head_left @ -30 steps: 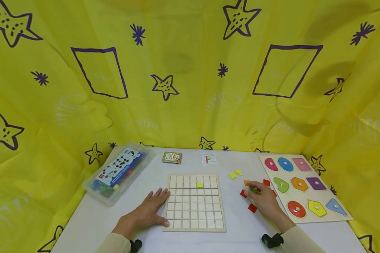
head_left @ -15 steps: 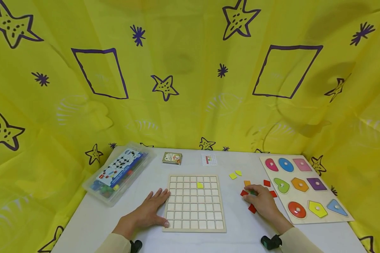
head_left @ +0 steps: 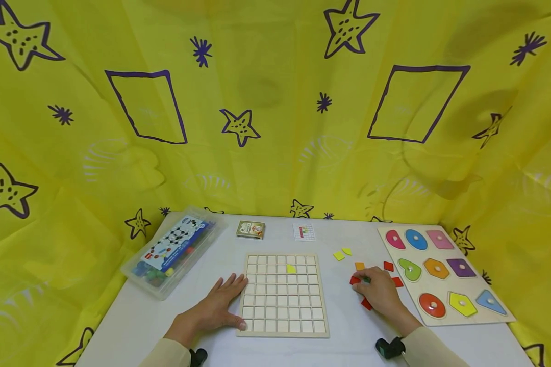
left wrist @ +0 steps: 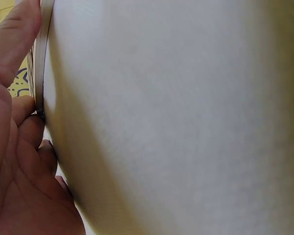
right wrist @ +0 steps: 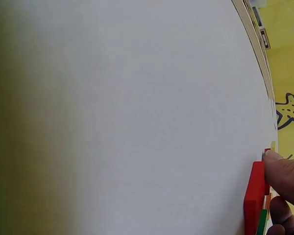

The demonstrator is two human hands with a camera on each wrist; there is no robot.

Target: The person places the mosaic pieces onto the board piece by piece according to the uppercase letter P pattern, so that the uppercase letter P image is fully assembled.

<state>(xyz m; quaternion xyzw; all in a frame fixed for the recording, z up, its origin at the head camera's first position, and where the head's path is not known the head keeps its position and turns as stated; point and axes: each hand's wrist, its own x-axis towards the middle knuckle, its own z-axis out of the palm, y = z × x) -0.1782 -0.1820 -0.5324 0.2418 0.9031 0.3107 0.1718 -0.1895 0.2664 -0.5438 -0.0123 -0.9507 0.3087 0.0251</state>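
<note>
My left hand (head_left: 216, 306) lies spread at the left edge of a wooden grid board (head_left: 282, 335). Its thumb rests by the near left corner. One yellow tile (head_left: 291, 268) with a rounded corner sits in an upper cell of the board. To the right, my right hand (head_left: 380, 290) is low over loose tiles. Its thumb and bent fingers are around a red tile (head_left: 354, 280), with a green tile (head_left: 367, 279) partly hidden beneath the fingers. In the right wrist view the thumb (right wrist: 284, 174) is beside red tiles; whether it pinches one is unclear.
More red tiles (head_left: 388, 266), an orange tile (head_left: 359, 266) and two yellow pieces (head_left: 339, 256) lie around the right hand. A shape puzzle board (head_left: 427, 318) stands farther right. Behind the grid are a pattern card (head_left: 304, 232) and a small box (head_left: 251, 230); a plastic case (head_left: 174, 250) lies left.
The right hand has lowered slightly over the red and green tiles, and the orange tile shows more fully. My left hand and the grid board have stayed in place.
</note>
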